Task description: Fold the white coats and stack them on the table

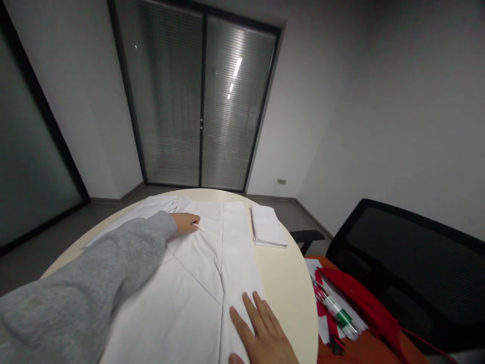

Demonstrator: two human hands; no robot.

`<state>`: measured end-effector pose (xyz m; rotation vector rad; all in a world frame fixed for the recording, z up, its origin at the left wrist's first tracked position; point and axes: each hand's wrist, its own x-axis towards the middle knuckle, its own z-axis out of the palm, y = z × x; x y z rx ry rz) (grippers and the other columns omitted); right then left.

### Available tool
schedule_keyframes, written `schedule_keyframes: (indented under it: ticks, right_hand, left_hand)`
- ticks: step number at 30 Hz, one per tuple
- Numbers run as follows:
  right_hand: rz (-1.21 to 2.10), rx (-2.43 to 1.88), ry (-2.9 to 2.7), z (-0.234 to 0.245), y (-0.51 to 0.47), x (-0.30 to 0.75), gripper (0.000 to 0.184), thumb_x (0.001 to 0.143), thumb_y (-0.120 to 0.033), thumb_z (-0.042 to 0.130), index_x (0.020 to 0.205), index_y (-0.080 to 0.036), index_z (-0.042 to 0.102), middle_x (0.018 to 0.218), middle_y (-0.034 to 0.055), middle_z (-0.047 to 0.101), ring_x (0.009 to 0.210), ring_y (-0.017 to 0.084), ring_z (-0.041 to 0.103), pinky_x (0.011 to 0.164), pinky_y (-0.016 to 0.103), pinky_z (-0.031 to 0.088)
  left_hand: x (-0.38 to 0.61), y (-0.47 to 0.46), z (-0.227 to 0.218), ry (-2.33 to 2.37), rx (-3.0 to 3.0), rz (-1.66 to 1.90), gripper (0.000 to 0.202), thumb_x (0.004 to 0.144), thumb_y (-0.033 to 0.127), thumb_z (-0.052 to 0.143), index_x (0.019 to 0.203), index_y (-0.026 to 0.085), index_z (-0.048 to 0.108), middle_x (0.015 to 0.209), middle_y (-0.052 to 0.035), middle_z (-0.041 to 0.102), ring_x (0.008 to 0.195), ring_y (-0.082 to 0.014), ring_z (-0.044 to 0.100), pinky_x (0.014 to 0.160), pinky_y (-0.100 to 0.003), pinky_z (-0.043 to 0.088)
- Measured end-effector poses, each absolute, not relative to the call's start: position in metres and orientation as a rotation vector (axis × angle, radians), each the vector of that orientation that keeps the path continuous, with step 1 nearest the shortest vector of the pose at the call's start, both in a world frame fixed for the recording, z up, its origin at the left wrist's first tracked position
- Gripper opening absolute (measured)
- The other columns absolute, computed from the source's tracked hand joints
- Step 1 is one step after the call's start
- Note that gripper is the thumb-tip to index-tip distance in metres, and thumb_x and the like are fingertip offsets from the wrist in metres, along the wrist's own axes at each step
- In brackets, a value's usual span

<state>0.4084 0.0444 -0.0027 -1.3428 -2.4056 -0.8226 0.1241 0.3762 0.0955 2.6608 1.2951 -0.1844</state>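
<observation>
A large white cloth garment [189, 303] is spread over the round table, with seams and long creases running through it. My left hand [185, 222], in a grey sleeve, is closed on the fabric in its upper part, pulling small wrinkles around the fingers. Near the garment's right edge, my right hand [263, 328] lies flat with its fingers spread, touching the cloth. Beside the garment, at the table's far right, rests a folded white cloth [268, 226]. The sleeve hides part of the garment's left side.
The cream round table [291, 288] fills the lower middle. At the right stands a black mesh chair [409, 273] with an orange seat. On it lie a red bag [356, 290] and a clear plastic bottle [341, 314] with a green label. Glass doors [200, 101] stand behind.
</observation>
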Motion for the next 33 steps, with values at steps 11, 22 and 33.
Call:
schedule_keyframes:
  ticks: [11, 22, 33]
  right_hand:
    - [-0.828, -1.361, -2.426, 0.004, 0.042, 0.407, 0.088, 0.082, -0.065, 0.07, 0.157, -0.027, 0.044, 0.145, 0.0159, 0.061, 0.127, 0.038, 0.063, 0.093, 0.046, 0.061]
    - [-0.933, -1.286, -2.411, 0.009, 0.044, 0.406, 0.079, 0.087, -0.067, 0.062, 0.153, -0.025, 0.051, 0.14, 0.016, 0.065, 0.122, 0.037, 0.066, 0.091, 0.044, 0.059]
    - [-1.129, -1.162, -2.37, 0.0, 0.054, 0.419, 0.058, 0.103, -0.056, 0.046, 0.155, -0.029, 0.047, 0.135, 0.008, 0.069, 0.12, 0.027, 0.067, 0.095, 0.035, 0.054]
  left_hand:
    - [0.148, 0.342, 0.113, 1.375, 2.877, -0.196, 0.018, 0.085, 0.016, 0.061, 0.1, 0.02, 0.071, 0.117, -0.0167, 0.071, 0.122, -0.0363, 0.06, 0.105, -0.055, 0.039]
    - [0.139, 0.234, 0.058, 1.261, 2.749, -0.058, 0.079, 0.103, 0.064, 0.032, 0.163, 0.013, 0.028, 0.17, -0.0152, 0.02, 0.158, -0.0324, 0.018, 0.125, -0.056, 0.019]
    - [0.15, 0.23, 0.071, 0.959, 2.849, 0.08, 0.076, 0.103, 0.07, 0.022, 0.165, 0.025, 0.024, 0.172, -0.0071, 0.017, 0.159, -0.0288, 0.013, 0.128, -0.055, 0.013]
